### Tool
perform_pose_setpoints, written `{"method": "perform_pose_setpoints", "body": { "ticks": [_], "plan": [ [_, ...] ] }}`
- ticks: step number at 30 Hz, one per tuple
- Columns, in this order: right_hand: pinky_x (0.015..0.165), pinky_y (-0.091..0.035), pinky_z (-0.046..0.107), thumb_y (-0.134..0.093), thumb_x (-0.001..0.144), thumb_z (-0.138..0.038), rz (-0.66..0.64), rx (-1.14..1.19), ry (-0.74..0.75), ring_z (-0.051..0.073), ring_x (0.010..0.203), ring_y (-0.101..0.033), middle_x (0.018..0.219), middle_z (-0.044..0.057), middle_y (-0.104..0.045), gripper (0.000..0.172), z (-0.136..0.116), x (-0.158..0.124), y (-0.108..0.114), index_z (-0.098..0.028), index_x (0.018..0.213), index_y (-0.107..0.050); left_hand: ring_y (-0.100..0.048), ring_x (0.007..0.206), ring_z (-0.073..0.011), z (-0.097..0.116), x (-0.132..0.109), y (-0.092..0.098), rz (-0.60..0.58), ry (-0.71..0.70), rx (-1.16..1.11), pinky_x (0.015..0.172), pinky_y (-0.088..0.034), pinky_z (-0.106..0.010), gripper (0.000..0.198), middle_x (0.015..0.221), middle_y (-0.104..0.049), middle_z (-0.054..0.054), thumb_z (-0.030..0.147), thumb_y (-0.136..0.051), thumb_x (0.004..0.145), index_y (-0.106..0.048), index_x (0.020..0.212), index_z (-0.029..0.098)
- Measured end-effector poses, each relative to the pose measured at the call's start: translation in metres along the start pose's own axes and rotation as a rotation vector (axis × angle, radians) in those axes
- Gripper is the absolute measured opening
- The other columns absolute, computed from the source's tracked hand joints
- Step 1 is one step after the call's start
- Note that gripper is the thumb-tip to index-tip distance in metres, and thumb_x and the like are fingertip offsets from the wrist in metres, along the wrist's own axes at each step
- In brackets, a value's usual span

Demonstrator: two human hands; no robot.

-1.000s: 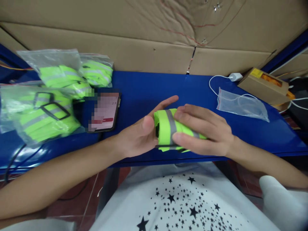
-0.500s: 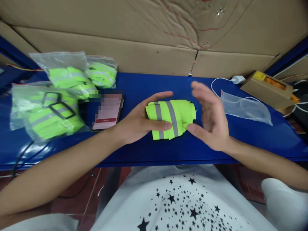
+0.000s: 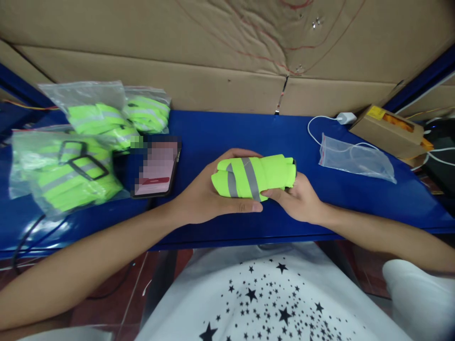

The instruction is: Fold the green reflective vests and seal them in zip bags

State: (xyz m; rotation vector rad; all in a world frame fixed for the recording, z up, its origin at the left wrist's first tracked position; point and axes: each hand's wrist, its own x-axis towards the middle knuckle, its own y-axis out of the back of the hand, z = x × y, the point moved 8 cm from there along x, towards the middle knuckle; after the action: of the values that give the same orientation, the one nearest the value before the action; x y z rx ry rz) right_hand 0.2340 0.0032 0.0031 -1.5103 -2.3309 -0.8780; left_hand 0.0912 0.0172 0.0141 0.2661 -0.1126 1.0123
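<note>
A rolled neon-yellow reflective fabric [image 3: 263,175] with grey stripes lies across both hands, above the blue table. My left hand [image 3: 209,194] is wrapped round its left part, thumb along the near side and fingers behind it. At the right end, my right hand [image 3: 298,196] grips the roll from below, its thumb on the near edge and its other fingers mostly hidden. A bit of black edging shows at the roll's right end.
Clear bags of similar yellow fabric [image 3: 78,166] lie at the left, beside a phone [image 3: 156,170]. On the right are an empty clear zip bag [image 3: 359,158], a white charger [image 3: 346,118] with its cable, and a cardboard box [image 3: 391,130]. Cardboard [image 3: 213,92] lines the back.
My right hand has come in from the open and closed on the roll's right end. My left thumb has slid off the top to the near side. The roll looks tighter and slightly turned.
</note>
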Motion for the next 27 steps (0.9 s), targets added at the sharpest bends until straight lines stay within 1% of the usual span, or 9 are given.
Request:
{"method": "perform_pose_setpoints", "body": {
  "ticks": [3, 7, 10, 12, 14, 16, 20, 24, 27],
  "plan": [
    [0.099, -0.057, 0.041, -0.067, 0.098, -0.042, 0.018, -0.136, 0.131, 0.023, 0.112, -0.070, 0.117, 0.007, -0.074, 0.027, -0.011, 0.003, 0.002, -0.024, 0.119, -0.068, -0.069, 0.124, -0.0324, 0.009, -0.005, 0.002, 0.046, -0.050, 0.046, 0.102, -0.059, -0.047, 0.057, 0.137, -0.070, -0.008, 0.028, -0.091, 0.074, -0.068, 0.125, 0.026],
    [0.106, -0.050, 0.046, -0.061, 0.090, -0.072, -0.106, -0.405, 0.099, 0.030, 0.126, -0.062, 0.134, 0.014, -0.066, 0.069, -0.028, 0.018, 0.030, -0.023, 0.139, -0.057, -0.063, 0.134, -0.0305, 0.017, -0.009, 0.013, 0.163, -0.144, 0.018, 0.115, -0.052, -0.046, 0.053, 0.142, -0.068, -0.002, 0.021, -0.090, 0.074, -0.071, 0.123, 0.030],
    [0.085, -0.053, 0.043, -0.041, 0.100, -0.071, 0.014, -0.901, -0.379, 0.028, 0.091, -0.071, 0.095, 0.012, -0.075, 0.060, -0.002, 0.025, 0.107, -0.021, 0.114, -0.071, -0.074, 0.114, -0.0314, 0.001, -0.003, 0.031, 0.333, -0.026, -0.096, 0.103, -0.061, -0.048, 0.044, 0.117, -0.079, -0.001, 0.024, -0.093, 0.071, -0.077, 0.111, 0.027],
    [0.085, -0.050, 0.048, -0.043, 0.097, -0.072, 0.136, -1.294, -0.793, 0.036, 0.098, -0.070, 0.094, 0.019, -0.074, 0.063, 0.019, 0.014, 0.166, -0.017, 0.098, -0.074, -0.074, 0.112, -0.0318, -0.013, 0.002, 0.033, 0.364, 0.071, -0.229, 0.101, -0.063, -0.048, 0.039, 0.114, -0.080, 0.001, 0.026, -0.093, 0.071, -0.079, 0.107, 0.029],
    [0.088, -0.049, 0.050, -0.049, 0.094, -0.072, 0.004, -1.371, -1.094, 0.041, 0.108, -0.068, 0.110, 0.025, -0.073, 0.063, 0.049, -0.001, 0.191, -0.015, 0.106, -0.075, -0.073, 0.115, -0.0317, -0.022, 0.006, 0.029, 0.345, 0.144, -0.325, 0.103, -0.062, -0.047, 0.036, 0.118, -0.080, 0.001, 0.028, -0.093, 0.072, -0.080, 0.106, 0.030],
    [0.088, -0.048, 0.048, -0.058, 0.093, -0.062, -0.116, -1.346, -1.179, 0.041, 0.112, -0.068, 0.116, 0.026, -0.072, 0.054, 0.069, -0.007, 0.196, -0.013, 0.112, -0.074, -0.073, 0.116, -0.0318, -0.028, 0.007, 0.024, 0.316, 0.188, -0.364, 0.103, -0.062, -0.047, 0.038, 0.120, -0.079, -0.001, 0.029, -0.092, 0.072, -0.080, 0.108, 0.028],
    [0.084, -0.049, 0.041, -0.061, 0.092, -0.041, -0.124, -1.330, -1.065, 0.036, 0.106, -0.070, 0.112, 0.020, -0.075, 0.031, 0.066, 0.000, 0.180, -0.017, 0.107, -0.074, -0.073, 0.116, -0.0314, -0.031, 0.005, 0.014, 0.221, 0.226, -0.395, 0.100, -0.062, -0.045, 0.048, 0.123, -0.078, -0.006, 0.028, -0.091, 0.072, -0.077, 0.118, 0.023],
    [0.075, -0.049, 0.037, -0.065, 0.087, -0.037, 0.090, -1.200, -0.602, 0.029, 0.086, -0.071, 0.090, 0.010, -0.076, 0.019, 0.024, 0.018, 0.134, -0.020, 0.095, -0.070, -0.074, 0.113, -0.0314, -0.033, 0.004, 0.011, 0.169, 0.247, -0.361, 0.096, -0.063, -0.045, 0.051, 0.121, -0.078, -0.006, 0.028, -0.092, 0.073, -0.074, 0.121, 0.024],
    [0.068, -0.047, 0.033, -0.063, 0.089, -0.030, 0.040, -0.944, -0.284, 0.021, 0.072, -0.067, 0.083, 0.005, -0.073, 0.012, 0.006, 0.019, 0.083, -0.020, 0.094, -0.066, -0.071, 0.117, -0.0333, -0.022, 0.005, 0.007, 0.062, 0.130, -0.151, 0.101, -0.060, -0.050, 0.054, 0.123, -0.076, -0.008, 0.028, -0.093, 0.070, -0.071, 0.119, 0.024]
  ]
}}
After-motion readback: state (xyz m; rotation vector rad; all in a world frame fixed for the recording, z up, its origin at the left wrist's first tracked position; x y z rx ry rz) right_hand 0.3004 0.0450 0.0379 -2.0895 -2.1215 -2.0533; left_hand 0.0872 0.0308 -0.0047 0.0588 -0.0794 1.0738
